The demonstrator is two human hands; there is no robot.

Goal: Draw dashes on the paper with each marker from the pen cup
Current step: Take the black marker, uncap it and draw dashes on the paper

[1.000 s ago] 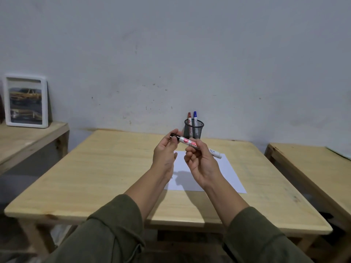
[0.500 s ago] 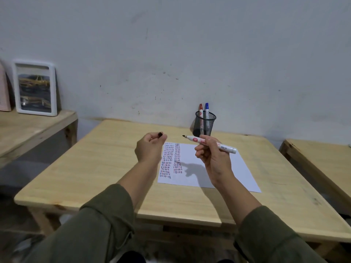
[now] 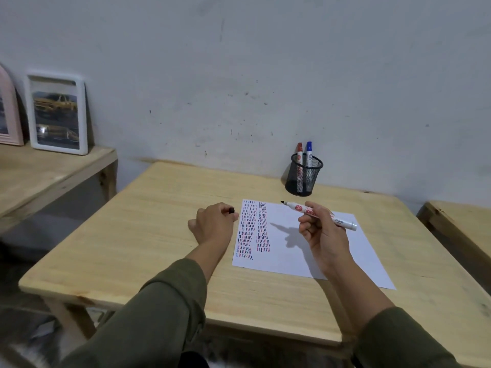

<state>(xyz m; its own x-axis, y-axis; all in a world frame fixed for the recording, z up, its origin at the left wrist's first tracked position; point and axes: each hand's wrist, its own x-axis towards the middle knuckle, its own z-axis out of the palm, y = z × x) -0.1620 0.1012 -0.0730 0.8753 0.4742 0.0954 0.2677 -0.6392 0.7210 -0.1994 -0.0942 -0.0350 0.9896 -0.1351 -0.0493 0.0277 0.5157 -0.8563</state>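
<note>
Paper (image 3: 305,248) lies on the tabletop (image 3: 148,235) at the middle, already carrying two columns of red and blue dashes (image 3: 253,229) down its left side. Your right hand (image 3: 322,235) is closed around an uncapped black-tipped marker (image 3: 318,214), tip toward 10 o'clock, raised above the sheet. Your left hand (image 3: 214,225) is curled around what looks like its cap (image 3: 232,210), just left of the paper. Black dashes seem still to do. You have blank paper toward 3 o'clock; the pen cup (image 3: 304,176) stands at 12, well clear.

wooden table (image 3: 148,235), paper (image 3: 292,251), pen cup (image 3: 304,176)
</note>
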